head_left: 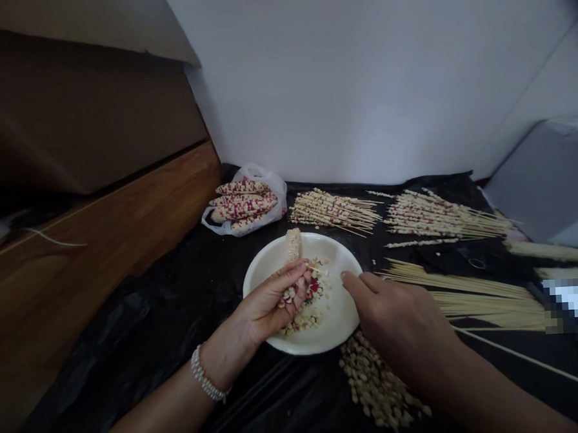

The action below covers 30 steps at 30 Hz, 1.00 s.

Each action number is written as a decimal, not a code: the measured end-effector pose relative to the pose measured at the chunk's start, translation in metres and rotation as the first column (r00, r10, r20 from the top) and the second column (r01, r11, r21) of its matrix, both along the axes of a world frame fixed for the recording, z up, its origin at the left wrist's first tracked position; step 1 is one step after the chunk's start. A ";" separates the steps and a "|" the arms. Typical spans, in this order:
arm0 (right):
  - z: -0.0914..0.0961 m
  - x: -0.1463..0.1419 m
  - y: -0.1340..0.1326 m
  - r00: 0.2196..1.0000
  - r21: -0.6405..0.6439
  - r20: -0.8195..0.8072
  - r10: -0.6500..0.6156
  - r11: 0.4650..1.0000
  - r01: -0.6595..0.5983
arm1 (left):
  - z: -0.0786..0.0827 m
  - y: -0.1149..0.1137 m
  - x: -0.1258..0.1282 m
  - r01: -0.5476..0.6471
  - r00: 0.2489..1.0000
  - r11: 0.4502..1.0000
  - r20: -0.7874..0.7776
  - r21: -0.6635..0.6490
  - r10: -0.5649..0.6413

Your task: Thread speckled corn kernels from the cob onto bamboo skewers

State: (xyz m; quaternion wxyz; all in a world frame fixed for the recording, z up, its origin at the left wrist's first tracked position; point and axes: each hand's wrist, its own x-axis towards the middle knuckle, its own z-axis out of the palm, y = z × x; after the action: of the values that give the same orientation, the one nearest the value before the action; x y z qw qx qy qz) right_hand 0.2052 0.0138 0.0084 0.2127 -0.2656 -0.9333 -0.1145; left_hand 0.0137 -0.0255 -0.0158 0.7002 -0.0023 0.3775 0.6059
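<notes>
Over the white bowl (349, 326), my left hand (274, 302) curls palm up around several white and red corn kernels (288, 296). Its thumb and forefinger pinch at the tip of a thin wooden skewer (315, 269), which points toward my right hand (395, 308). That hand is closed at the bowl's right rim, its fingers on the skewer; most of the grip is hidden behind its back. Inside the bowl lie loose kernels and a stripped corncob (294, 243), which leans against the far side.
Red-and-white corn ears (244, 206) fill a plastic bag at the back left. Two piles of kernel-threaded skewers (334, 211) lie behind the bowl and farther right. Bare skewers (487, 303) are at the right. A kernel heap (375, 386) rests in front on black plastic sheeting (179, 332).
</notes>
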 end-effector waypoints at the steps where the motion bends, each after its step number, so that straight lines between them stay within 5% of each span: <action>1: -0.001 -0.001 -0.001 1.000 0.004 -0.001 0.000 1.000 0.000 | -0.001 0.000 0.000 0.001 1.000 1.000 -0.005 0.006 -0.001; 26: -0.018 -0.010 -0.002 1.000 0.024 -0.017 0.020 1.000 -0.020 | -0.005 -0.003 0.004 0.115 0.973 0.991 -0.208 0.071 -0.099; 30: -0.015 -0.009 -0.001 1.000 -0.013 0.015 0.001 1.000 -0.001 | -0.005 -0.002 0.004 0.091 0.990 0.994 -0.111 0.057 -0.084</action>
State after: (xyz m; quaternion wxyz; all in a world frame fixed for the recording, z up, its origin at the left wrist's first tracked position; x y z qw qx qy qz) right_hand 0.1959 0.0123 -0.0062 0.2038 -0.2656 -0.9358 -0.1102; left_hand 0.0176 -0.0280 -0.0205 0.7044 0.0689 0.3956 0.5853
